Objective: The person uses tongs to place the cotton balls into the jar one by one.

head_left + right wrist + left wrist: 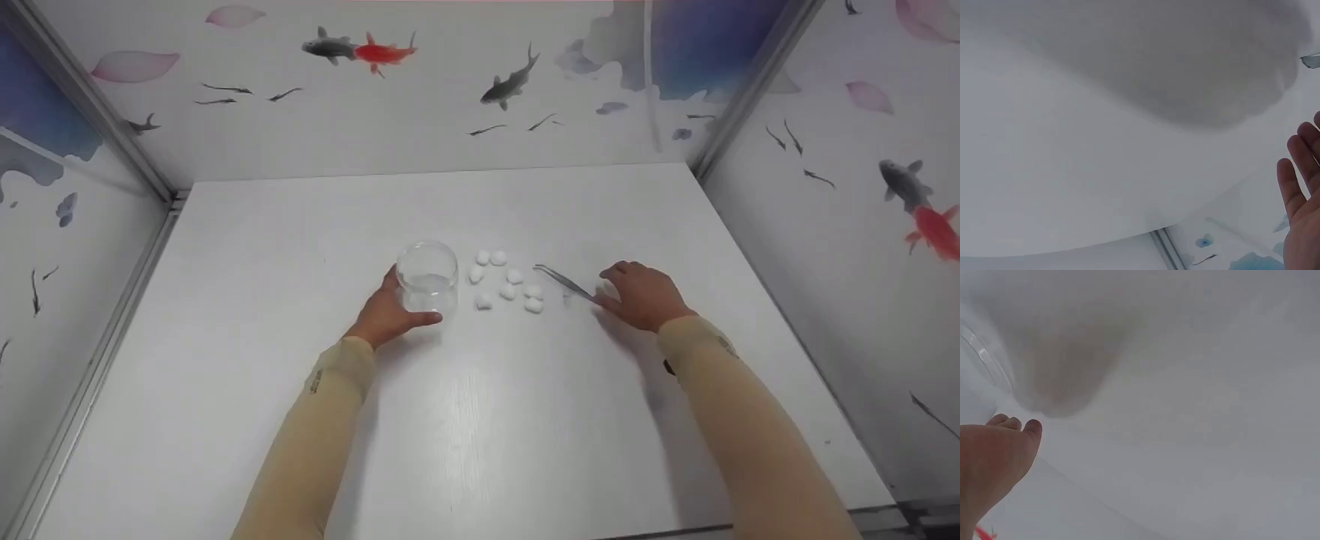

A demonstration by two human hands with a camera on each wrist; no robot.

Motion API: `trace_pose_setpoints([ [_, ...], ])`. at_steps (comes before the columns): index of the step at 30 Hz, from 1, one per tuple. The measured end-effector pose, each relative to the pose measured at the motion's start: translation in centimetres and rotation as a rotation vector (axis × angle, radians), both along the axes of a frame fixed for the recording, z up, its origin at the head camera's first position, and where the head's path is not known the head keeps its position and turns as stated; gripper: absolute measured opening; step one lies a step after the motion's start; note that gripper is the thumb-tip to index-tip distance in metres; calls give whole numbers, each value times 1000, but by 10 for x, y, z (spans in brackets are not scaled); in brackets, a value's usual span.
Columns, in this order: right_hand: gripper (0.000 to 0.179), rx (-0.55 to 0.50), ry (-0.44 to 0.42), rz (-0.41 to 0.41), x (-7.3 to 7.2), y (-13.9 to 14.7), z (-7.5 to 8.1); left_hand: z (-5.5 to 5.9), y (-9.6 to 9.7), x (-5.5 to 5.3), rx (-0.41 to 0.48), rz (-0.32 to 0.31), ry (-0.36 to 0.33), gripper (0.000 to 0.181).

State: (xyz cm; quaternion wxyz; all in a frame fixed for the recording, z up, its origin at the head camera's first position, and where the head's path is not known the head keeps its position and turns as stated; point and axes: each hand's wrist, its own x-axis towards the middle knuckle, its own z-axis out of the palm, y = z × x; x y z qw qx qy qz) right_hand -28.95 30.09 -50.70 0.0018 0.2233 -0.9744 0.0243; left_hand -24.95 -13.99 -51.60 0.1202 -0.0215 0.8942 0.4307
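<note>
1. head view: the left hand (pixel 381 315) is spread round the left side of a clear jar (pixel 427 300), fingers behind it and a straight thumb in front; i cannot tell how firmly it touches. the jar is on the white table (pixel 465 435), left of eight small white balls (pixel 508 292).
2. same view: the right hand (pixel 646 296) is loosely opened at the right, its thumb tip at the near end of metal tweezers (pixel 564 280); contact there is unclear. the tweezers slant, far end toward the balls. both forearms wear pale yellow sleeves (pixel 322 442).
3. left wrist view: the fingertips (pixel 1033 427) are unclosed, near a clear curved rim at the left edge. a blurred shadow falls on the white surface.
4. right wrist view: the fingers (pixel 1303 157) are extended and parted, with nothing in their grip. a grey piece (pixel 1311 61) at the upper right edge is too cropped to name.
</note>
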Motion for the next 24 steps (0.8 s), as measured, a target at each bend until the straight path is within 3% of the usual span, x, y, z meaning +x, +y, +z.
trace_pose_setpoints([
  [6, 39, -15, 31, 33, -10, -25, 8, -4, 6, -4, 89, 30, 15, 123],
  [15, 34, 29, 12, 54, -28, -51, 0, -4, 12, -7, 84, 56, 44, 120],
  [24, 21, 37, 33, 58, -36, -68, -4, -6, 10, -8, 83, 57, 69, 117],
])
